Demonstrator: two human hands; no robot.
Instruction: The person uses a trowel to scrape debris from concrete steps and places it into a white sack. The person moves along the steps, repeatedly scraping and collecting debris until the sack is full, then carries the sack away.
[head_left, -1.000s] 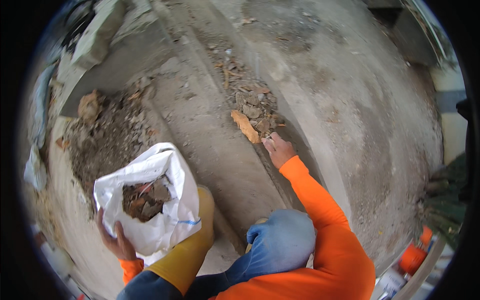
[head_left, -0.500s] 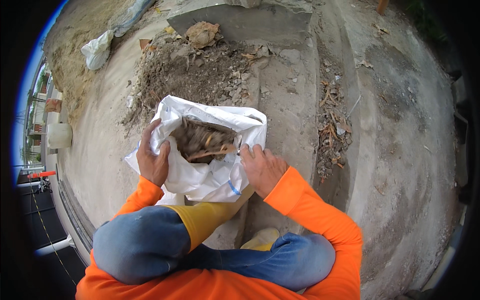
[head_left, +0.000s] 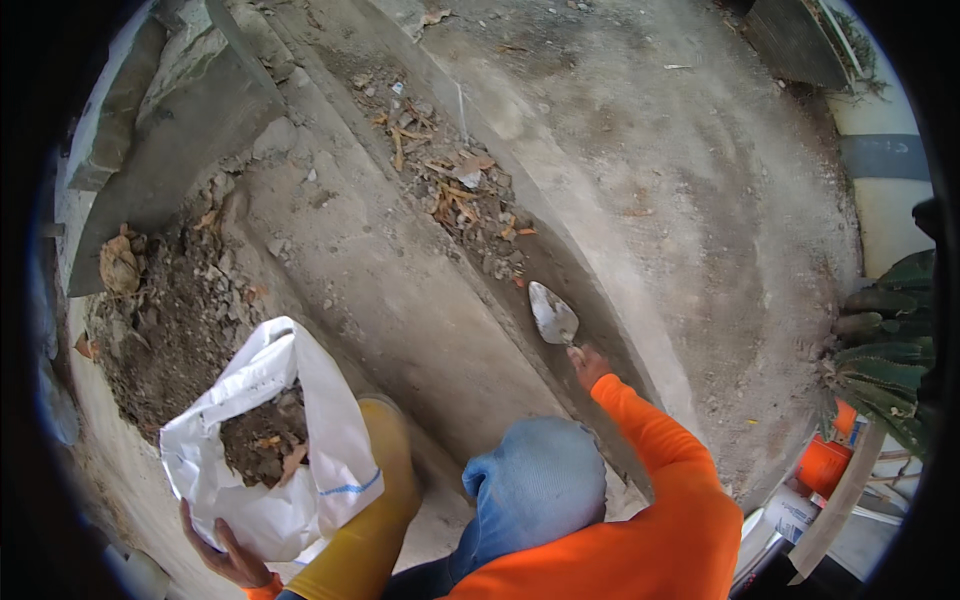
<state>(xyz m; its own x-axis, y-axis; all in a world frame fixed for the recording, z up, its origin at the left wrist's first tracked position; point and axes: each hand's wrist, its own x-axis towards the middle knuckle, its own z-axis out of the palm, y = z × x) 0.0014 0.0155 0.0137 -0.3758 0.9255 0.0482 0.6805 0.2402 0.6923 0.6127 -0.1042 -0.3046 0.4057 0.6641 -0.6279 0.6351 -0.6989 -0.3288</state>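
In the head view, the white sack (head_left: 345, 440) stood at the lower left of the frame, mouth open, holding dark soil and rubble (head_left: 262, 440) with a few orange-brown fragments. Beside an orange bucket (head_left: 826, 466) at the lower right was a white container (head_left: 790, 514). The container bore printing too small to read; the sack showed only a broken blue stripe (head_left: 350, 488). Right of centre, the trowel (head_left: 553, 314) was over the channel (head_left: 622, 440), its blade tip pointing to the upper left and its long axis slanting down to the right, roughly along the channel. The fingers of the right hand (head_left: 591, 366) were closed round its handle. Loose debris (head_left: 455, 180) lay beyond the tip, toward upper centre. The left hand (head_left: 235, 560) touched the sack's lower-left outside, fingers spread; whether they pinched the fabric could not be told.
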